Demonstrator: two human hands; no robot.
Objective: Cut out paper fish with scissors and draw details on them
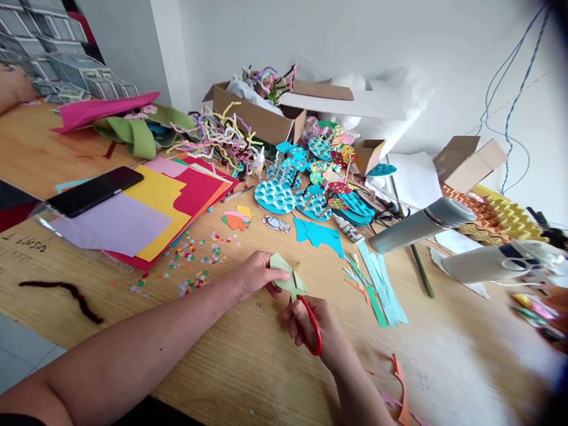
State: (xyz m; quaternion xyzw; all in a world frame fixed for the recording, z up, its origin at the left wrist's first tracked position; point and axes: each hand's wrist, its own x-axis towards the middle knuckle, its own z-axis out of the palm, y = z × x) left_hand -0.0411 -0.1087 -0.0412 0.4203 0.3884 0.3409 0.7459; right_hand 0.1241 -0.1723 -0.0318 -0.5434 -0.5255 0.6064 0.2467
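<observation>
Left hand (260,277) has the light green paper piece (278,266) pinched, thumb flat on top, other fingers curled under. Right hand (317,325) grips the red-handled scissors (316,338), fingers bent round the handle loops; can't tell exactly which fingers are through. Paper is between the two hands, over the near-middle of the wooden table (213,361), scissors meeting its near right edge. Dark blade shows against the paper; blade opening can't be read

Left of the hands: loose paper dots (190,257), then a stack of coloured sheets with a lilac sheet (119,222) overlapping a yellow sheet (164,204), black phone (95,190) on top. Brown fuzzy stem (64,286) lies nearer the left table edge

Beyond the hands: fish-shaped cutouts (236,220), blue paper offcut (319,235), wavy blue discs (274,197), white glue bottle (259,158) beside a heap of fuzzy stems (213,137)

Right: pale blue strips (385,290) and a grey bottle (417,228) on its side, white bottle (483,261) farther right, also lying down. Orange scrap (400,384) sits near the right forearm
</observation>
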